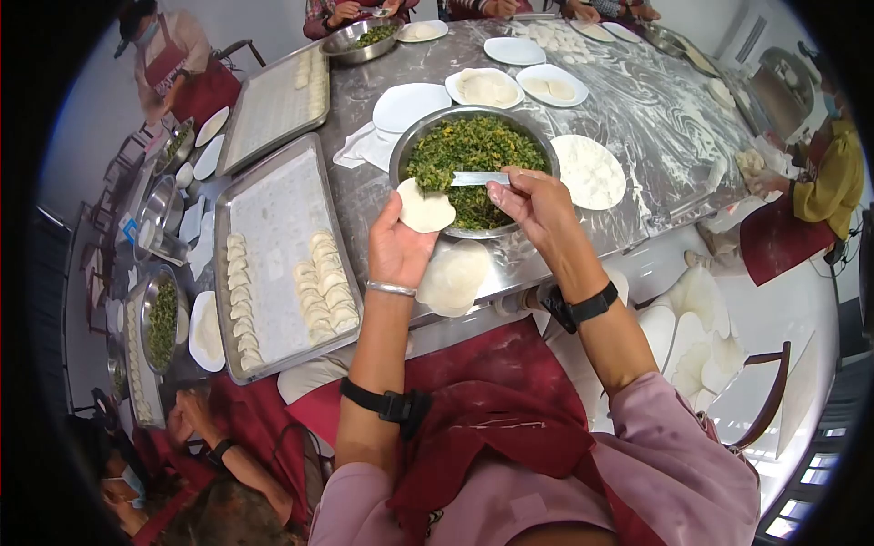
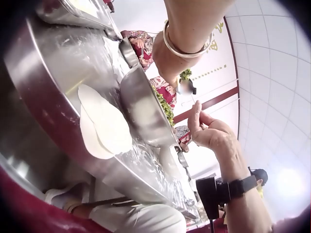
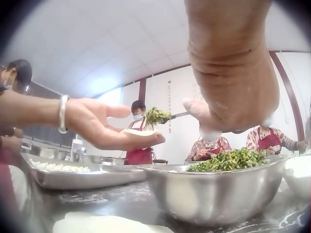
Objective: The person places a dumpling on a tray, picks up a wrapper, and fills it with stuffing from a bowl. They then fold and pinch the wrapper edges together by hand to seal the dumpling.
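Observation:
A round dumpling wrapper (image 1: 426,209) lies on my left hand (image 1: 399,250), its fingers held out flat beneath it. In the right wrist view the thumb (image 3: 119,111) stays raised apart from the wrapper. My right hand (image 1: 543,207) pinches the handle of a flat metal spatula (image 1: 482,179), whose tip bears a clump of chopped green filling (image 3: 158,116) just above the wrapper. Both hands are over the near side of a steel bowl (image 3: 214,194) heaped with green filling (image 1: 482,146). Stacked wrappers (image 1: 453,278) sit at the table edge, below my hands.
To the left, a metal tray (image 1: 273,205) carries rows of folded dumplings (image 1: 326,287). Beyond the bowl are white plates, some with wrappers (image 1: 485,88). A plate of flour (image 1: 589,173) stands at its right. Other people work around the floury steel table.

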Available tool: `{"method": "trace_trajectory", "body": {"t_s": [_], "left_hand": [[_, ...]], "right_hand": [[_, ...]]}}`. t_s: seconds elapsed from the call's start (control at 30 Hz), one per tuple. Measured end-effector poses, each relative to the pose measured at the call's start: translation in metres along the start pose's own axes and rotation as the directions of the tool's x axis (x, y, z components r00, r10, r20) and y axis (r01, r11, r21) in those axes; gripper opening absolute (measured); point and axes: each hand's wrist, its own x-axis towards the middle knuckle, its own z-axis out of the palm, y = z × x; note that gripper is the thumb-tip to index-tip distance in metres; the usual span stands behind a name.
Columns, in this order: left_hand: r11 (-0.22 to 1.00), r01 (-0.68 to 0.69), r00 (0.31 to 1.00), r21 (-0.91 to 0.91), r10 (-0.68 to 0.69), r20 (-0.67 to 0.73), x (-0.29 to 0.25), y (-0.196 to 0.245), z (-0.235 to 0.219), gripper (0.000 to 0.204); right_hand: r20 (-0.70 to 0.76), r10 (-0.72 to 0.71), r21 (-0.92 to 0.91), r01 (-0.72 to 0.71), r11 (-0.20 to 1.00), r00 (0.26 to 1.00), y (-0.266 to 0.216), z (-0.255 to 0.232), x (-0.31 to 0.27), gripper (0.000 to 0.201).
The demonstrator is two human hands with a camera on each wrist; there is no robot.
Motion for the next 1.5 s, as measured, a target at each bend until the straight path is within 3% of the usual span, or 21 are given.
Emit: {"method": "trace_trajectory", "body": {"t_s": [0.1, 0.2, 0.3, 0.4, 0.5, 0.6, 0.67, 0.73, 0.83, 1.07, 1.5], "left_hand": [[1.000, 0.016, 1.000, -0.001, -0.016, 0.026, 0.000, -0.005, 0.003, 0.047], [1.000, 0.017, 1.000, -0.006, -0.017, 0.015, -0.001, -0.005, 0.005, 0.047], [1.000, 0.010, 1.000, -0.003, -0.010, -0.017, -0.003, -0.003, 0.010, 0.045], [1.000, 0.014, 1.000, 0.009, -0.014, 0.003, -0.005, -0.001, 0.017, 0.042], [1.000, -0.002, 1.000, 0.004, 0.002, -0.002, -0.005, -0.002, 0.013, 0.047], [1.000, 0.006, 1.000, 0.001, -0.006, -0.028, -0.006, -0.003, 0.012, 0.046], [1.000, 0.025, 0.999, 0.005, -0.025, -0.026, -0.010, -0.003, 0.012, 0.042], [0.999, 0.033, 0.999, -0.002, -0.033, -0.022, -0.013, -0.005, 0.012, 0.042], [0.999, 0.041, 0.999, -0.002, -0.041, 0.007, -0.015, -0.010, 0.010, 0.043], [1.000, 0.022, 1.000, 0.021, -0.022, -0.002, -0.023, -0.015, 0.016, 0.043], [1.000, 0.011, 1.000, 0.026, -0.011, 0.017, -0.025, -0.019, -0.001, 0.045]], "right_hand": [[0.007, -0.159, -0.157, 0.158, 0.975, 0.987, 0.004, 0.009, -0.023, 0.025], [0.128, -0.376, -0.345, 0.397, 0.851, 0.918, 0.021, 0.005, -0.038, 0.017], [0.469, -0.562, -0.588, 0.716, 0.376, 0.681, 0.039, -0.010, -0.047, 0.021], [0.701, -0.599, -0.485, 0.875, -0.003, 0.386, 0.047, -0.011, -0.053, 0.029], [0.743, -0.546, -0.471, 0.882, -0.016, 0.387, 0.047, -0.011, -0.059, 0.032], [0.716, -0.570, -0.494, 0.870, -0.007, 0.402, 0.038, -0.012, -0.056, 0.026], [0.519, -0.574, -0.542, 0.763, 0.352, 0.633, 0.030, -0.012, -0.059, 0.020], [0.317, -0.478, -0.479, 0.574, 0.665, 0.819, 0.022, -0.006, -0.063, 0.019], [0.132, -0.331, -0.324, 0.357, 0.876, 0.934, 0.010, 0.006, -0.066, 0.019], [-0.026, -0.155, -0.208, 0.146, 0.967, 0.988, 0.024, -0.003, -0.047, 0.019], [-0.024, -0.148, -0.173, 0.141, 0.975, 0.989, 0.007, -0.004, -0.049, 0.020]]}}
